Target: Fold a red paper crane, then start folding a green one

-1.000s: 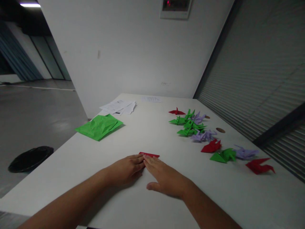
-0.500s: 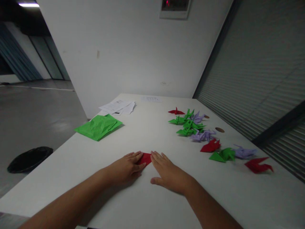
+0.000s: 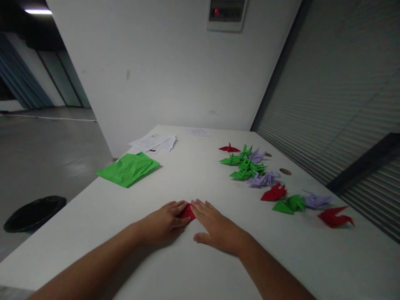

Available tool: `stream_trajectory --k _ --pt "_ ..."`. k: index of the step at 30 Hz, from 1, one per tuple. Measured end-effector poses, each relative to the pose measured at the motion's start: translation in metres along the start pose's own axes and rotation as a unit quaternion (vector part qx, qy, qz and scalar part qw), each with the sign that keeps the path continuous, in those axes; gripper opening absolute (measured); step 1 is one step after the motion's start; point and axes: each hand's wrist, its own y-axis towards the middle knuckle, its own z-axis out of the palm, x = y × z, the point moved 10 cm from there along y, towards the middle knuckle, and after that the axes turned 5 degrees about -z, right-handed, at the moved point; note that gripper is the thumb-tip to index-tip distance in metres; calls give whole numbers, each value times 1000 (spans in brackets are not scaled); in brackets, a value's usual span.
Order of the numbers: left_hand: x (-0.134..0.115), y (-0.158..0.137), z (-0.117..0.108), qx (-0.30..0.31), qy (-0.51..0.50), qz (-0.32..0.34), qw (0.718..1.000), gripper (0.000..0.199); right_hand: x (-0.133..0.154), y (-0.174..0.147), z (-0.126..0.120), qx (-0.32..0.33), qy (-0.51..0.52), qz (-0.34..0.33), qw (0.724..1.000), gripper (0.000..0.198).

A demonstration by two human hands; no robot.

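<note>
white table (image 3: pixel 184 179): two hands (image 3: pixel 166 223) on one red paper (image 3: pixel 188 212)

On the white tabletop (image 3: pixel 187 266), folded red paper (image 3: pixel 188 211) lies partly under your left hand (image 3: pixel 165 223) and right hand (image 3: pixel 215 227); creased green paper sheets (image 3: pixel 128 168) lie to your left, multicoloured folded-paper cranes (image 3: pixel 264 179) right, flat white printed papers (image 3: pixel 152 142) behind the green paper sheets.

Red paper (image 3: pixel 188 211): part hidden under our left hand (image 3: pixel 170 220). Sheets (image 3: pixel 151 142): print we cannot read. Wall box (image 3: pixel 225 26): top cut off.
</note>
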Motion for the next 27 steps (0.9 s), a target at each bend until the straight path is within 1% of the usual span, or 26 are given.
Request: stream_trajectory --k 2,5,11,16,21,24,27 --pt "-2 1 -1 4 9 6 1000 48 7 1 6 13 12 -23 1000 95" --pt "-3 2 -1 2 25 6 1000 49 7 0 11 14 19 -26 999 96" --pt "-1 1 1 3 19 -3 1000 43 -6 -6 3 13 8 14 1000 89" --pt "6 -3 5 -4 3 -16 1000 48 -18 -10 -4 24 -9 68 997 90" --pt "3 -2 -7 -26 6 -31 999 47 -20 -10 -7 15 -14 83 996 90" --pt "2 1 -17 -41 7 -53 998 44 -14 -8 -13 -8 -21 57 998 85" --pt "7 2 -17 -31 21 -88 995 38 -4 -8 -20 -33 -35 8 999 76"
